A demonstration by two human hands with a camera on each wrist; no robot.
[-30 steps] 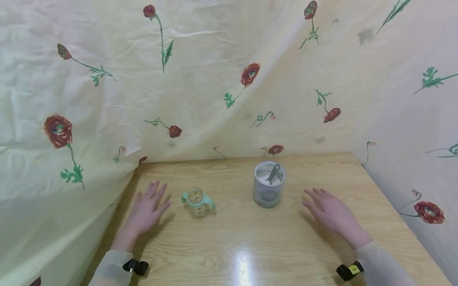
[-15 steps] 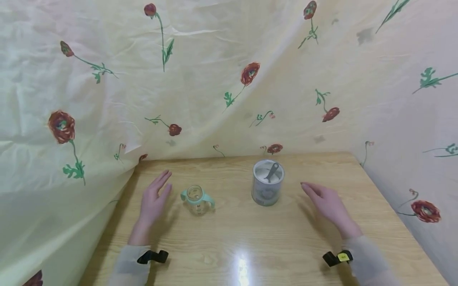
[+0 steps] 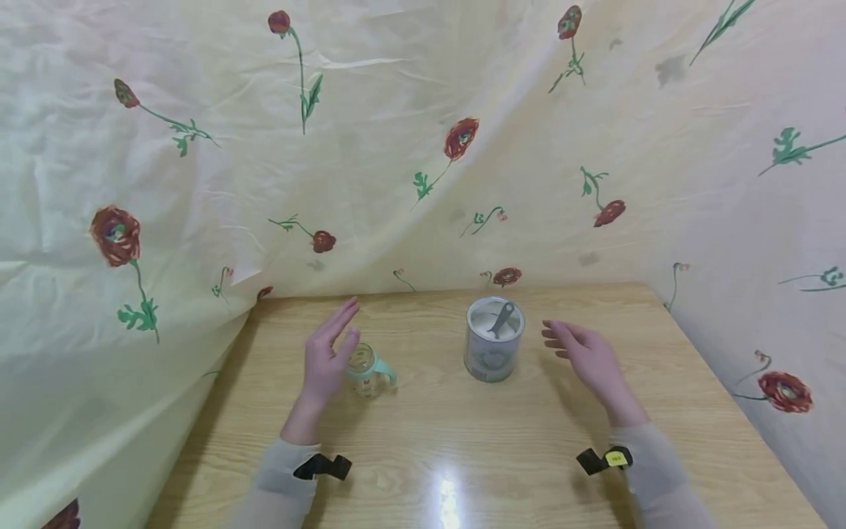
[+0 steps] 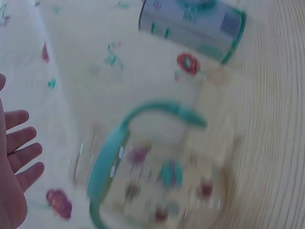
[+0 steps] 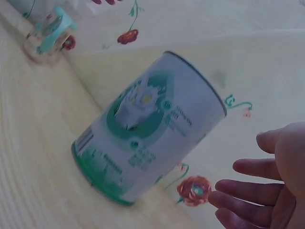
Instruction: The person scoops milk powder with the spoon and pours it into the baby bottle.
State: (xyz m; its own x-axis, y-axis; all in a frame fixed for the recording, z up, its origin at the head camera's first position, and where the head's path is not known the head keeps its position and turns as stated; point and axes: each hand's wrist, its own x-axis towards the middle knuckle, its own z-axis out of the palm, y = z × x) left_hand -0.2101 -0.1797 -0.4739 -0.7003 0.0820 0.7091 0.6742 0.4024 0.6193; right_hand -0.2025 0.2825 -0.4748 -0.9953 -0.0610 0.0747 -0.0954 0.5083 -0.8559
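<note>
A clear baby bottle [image 3: 369, 385] with teal handles stands upright on the wooden table. My left hand [image 3: 322, 365], fingers extended and empty, is beside it and covers its left handle in the head view. The left wrist view shows coloured prints on the bottle [image 4: 167, 183]. To the right stands an open milk powder can [image 3: 490, 358] with white powder and a grey scoop [image 3: 503, 319] inside. My right hand [image 3: 590, 360] is apart from the can on its right, fingers loosely bent, holding nothing. The right wrist view shows the can's [image 5: 147, 129] white and green label.
A cream cloth [image 3: 390, 162] with red poppies hangs behind the wooden table [image 3: 410, 448] and along its sides. Black wrist cameras sit on both sleeves. The bottle and can stand apart, with bare tabletop between them.
My left hand has moved right, from left of the bottle to right beside it. My right hand has moved left and slightly away from me, closer to the can. Bottle and can stay put.
</note>
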